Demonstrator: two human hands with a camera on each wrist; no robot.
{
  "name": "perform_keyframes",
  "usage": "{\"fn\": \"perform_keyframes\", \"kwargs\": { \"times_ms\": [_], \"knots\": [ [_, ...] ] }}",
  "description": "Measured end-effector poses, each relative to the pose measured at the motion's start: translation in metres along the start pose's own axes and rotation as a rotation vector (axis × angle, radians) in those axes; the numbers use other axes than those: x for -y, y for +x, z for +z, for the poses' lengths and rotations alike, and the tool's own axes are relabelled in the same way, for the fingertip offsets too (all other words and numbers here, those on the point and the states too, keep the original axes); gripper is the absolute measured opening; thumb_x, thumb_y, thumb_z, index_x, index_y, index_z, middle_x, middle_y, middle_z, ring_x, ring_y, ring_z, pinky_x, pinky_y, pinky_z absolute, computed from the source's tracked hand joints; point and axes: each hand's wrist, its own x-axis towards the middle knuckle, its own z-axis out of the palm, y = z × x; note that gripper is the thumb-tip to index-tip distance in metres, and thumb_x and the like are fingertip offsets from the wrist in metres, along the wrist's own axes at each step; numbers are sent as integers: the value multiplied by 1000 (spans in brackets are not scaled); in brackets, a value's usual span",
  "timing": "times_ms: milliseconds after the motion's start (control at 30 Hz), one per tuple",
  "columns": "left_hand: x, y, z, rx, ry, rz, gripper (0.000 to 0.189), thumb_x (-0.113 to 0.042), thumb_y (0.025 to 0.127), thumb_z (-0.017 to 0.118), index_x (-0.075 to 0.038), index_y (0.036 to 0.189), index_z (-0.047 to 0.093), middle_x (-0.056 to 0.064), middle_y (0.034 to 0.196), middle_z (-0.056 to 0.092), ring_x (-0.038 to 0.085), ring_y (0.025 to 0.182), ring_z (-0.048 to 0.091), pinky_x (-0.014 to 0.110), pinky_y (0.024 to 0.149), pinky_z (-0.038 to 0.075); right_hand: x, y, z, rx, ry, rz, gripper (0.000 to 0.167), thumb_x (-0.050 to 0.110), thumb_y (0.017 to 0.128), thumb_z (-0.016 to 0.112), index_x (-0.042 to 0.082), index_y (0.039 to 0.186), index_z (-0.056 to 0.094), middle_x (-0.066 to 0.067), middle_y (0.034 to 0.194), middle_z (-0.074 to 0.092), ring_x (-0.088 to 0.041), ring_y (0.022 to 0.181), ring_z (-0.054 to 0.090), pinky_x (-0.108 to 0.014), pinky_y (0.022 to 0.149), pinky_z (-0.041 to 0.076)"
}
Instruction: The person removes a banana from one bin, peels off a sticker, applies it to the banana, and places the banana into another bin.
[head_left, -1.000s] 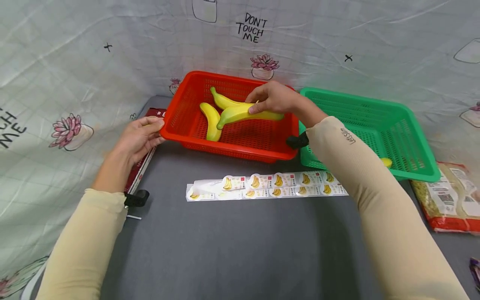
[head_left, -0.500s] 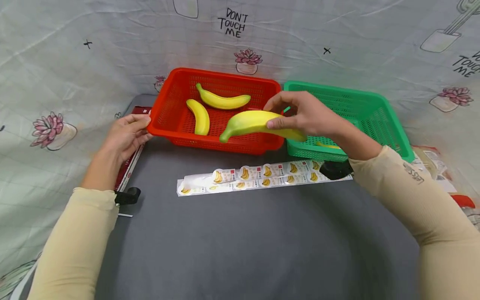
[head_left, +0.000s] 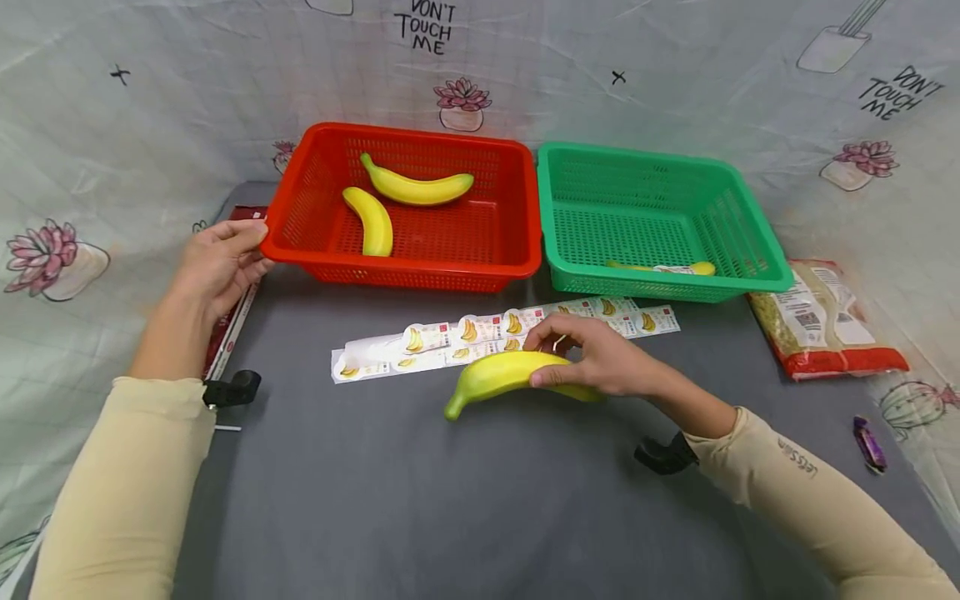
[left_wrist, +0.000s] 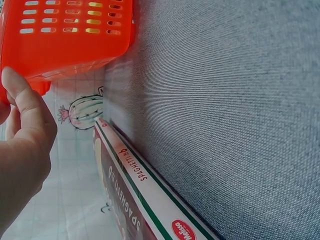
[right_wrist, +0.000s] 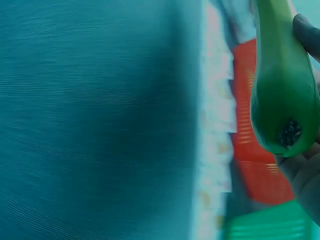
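Yellow curved banana (head_left: 495,375) in hand (head_left: 600,357)

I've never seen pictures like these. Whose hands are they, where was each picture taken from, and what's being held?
No machine here: just someone working bare-handed. The wide views come from a camera worn on the head; the two close ones, from a camera worn on each wrist. The left hand grips the corner of a red basket with two bananas inside. The right hand holds another banana near a strip of banana stickers on the gray table. A green basket and a spaghetti box are there too.
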Motion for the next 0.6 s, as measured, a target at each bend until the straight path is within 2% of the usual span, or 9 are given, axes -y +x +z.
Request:
{"fn": "perform_keyframes", "kwargs": {
  "times_ms": [100, 267, 400, 600],
  "knots": [
    [-2, -1, 1, -8, -4, -10, 24, -21, 87, 79, -15, 110, 73, -3, 95, 74, 12, 76, 69, 22, 67, 60, -14, -2, 15, 8, 31, 31, 33, 15, 81, 86, 13, 109, 68, 0, 100, 67, -13, 90, 59, -27, 80, 50],
    [-2, -2, 0, 0, -71, -6, 16, -14, 90, 77, -12, 105, 73, 0, 92, 75, 14, 73, 69, 23, 64, 60, -28, 1, 27, 9, 82, 66, 32, 13, 82, 86, 10, 109, 69, -3, 96, 66, -12, 85, 59, -25, 76, 50],
    [0, -2, 1, -5, -85, 2, 15, -13, 90, 76, -12, 104, 73, 0, 92, 74, 14, 73, 68, 23, 64, 60, -36, 3, 35, 20, 111, 94, 32, 13, 82, 86, 9, 108, 69, -4, 94, 66, -11, 81, 60, -23, 74, 50],
    [1, -1, 2, -23, -63, 10, 24, -18, 88, 79, -12, 110, 72, -1, 99, 72, 14, 77, 66, 23, 66, 60, -41, 4, 42, 30, 73, 104, 31, 15, 82, 86, 10, 107, 68, -2, 92, 64, -12, 79, 58, -23, 72, 49]
  ]
}}
